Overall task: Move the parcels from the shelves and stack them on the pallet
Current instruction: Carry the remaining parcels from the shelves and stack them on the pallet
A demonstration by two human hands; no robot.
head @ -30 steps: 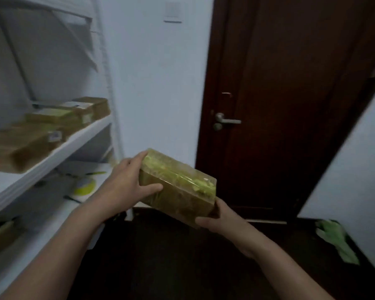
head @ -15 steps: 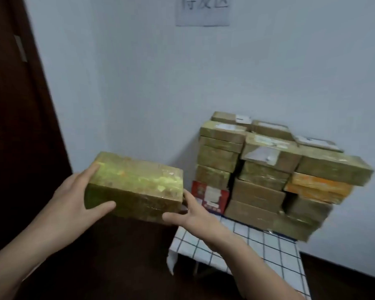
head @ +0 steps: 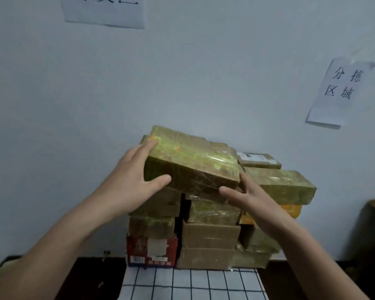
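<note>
Gleaming yellow-green taped parcel (head: 193, 165), brick-shaped, tilted.

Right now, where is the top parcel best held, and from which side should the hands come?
By its two short ends, one hand from each side. The parcel is long and tilted over the stack, so a hold at one end would probably let it swing. The left hand grips the left end; the right hand touches the right end with straight fingers.
</note>
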